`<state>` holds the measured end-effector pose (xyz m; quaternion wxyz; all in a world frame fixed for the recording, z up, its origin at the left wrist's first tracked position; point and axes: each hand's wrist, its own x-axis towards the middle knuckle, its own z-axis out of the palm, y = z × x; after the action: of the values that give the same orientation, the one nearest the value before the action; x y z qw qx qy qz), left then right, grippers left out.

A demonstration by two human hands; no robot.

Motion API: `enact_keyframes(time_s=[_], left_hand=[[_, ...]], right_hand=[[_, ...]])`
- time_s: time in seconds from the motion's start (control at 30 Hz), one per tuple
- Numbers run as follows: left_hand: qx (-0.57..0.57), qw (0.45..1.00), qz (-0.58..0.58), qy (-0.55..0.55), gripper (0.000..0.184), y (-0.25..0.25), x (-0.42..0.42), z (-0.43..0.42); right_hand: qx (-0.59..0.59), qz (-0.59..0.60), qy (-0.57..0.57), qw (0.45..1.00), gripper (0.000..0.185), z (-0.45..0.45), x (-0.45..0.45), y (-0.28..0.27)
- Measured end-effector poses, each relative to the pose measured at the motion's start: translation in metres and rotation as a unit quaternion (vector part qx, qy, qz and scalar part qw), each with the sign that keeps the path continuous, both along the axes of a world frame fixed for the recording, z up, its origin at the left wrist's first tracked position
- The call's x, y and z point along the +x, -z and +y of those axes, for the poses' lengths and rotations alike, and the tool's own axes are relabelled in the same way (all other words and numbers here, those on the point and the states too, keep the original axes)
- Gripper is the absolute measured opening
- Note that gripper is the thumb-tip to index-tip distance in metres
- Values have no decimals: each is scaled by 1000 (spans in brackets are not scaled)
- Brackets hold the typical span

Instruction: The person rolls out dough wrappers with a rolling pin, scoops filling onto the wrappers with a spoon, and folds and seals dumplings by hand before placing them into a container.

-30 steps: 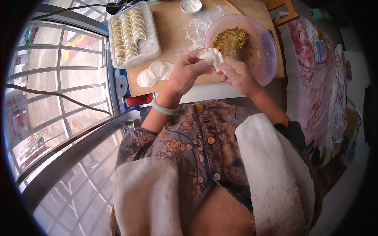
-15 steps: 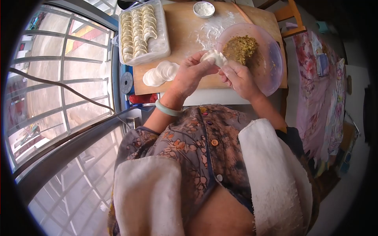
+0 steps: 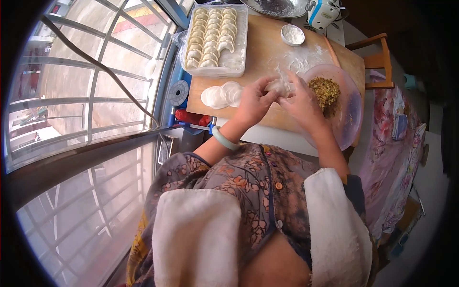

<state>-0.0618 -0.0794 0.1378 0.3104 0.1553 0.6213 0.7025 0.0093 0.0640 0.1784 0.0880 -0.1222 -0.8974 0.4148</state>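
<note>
Between my hands, above the wooden board, is a pale dumpling, partly hidden by fingers. My left hand grips its left side, thumb and fingers pinched together. My right hand closes on its right side, with the fingers a little blurred. Left of my hands lies a fanned stack of round dough wrappers. To the right stands a translucent bowl with chopped greenish-brown filling inside. A plastic tray beyond the wrappers holds rows of finished dumplings.
A small bowl of flour and a rolling pin are at the board's far side. Behind them sit a metal basin and a white-and-blue appliance. A barred window runs along the left; a wooden chair stands right.
The view has shifted, so the board appears lower and further right, and the basin and appliance have come into view. My right fingers have moved up over the dumpling.
</note>
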Motion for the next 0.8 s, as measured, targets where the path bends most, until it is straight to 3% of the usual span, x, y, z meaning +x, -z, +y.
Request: enact_keyframes(time_s=[0.07, 0.17, 0.33, 0.47, 0.67, 0.8], left_hand=[[-74, 994, 86, 0, 35, -7, 0, -6], [-142, 976, 166, -1, 36, -10, -6, -15], [-141, 943, 300, -35, 37, -10, -17, -28], [-149, 918, 354, -93, 45, 8, -21, -32], [-151, 922, 323, -154, 68, 14, -44, -53], [-135, 940, 243, -197, 67, 17, -49, -79]], right_hand=[[103, 34, -60, 992, 41, 0, -16, 13], [91, -80, -98, 988, 35, -5, -28, 14], [-16, -54, -72, 996, 25, -20, -45, 27], [-141, -24, -53, 988, 26, -35, -66, 36], [-131, 4, -69, 989, 30, -50, -116, 56], [129, -41, -165, 977, 32, -54, -159, 50]])
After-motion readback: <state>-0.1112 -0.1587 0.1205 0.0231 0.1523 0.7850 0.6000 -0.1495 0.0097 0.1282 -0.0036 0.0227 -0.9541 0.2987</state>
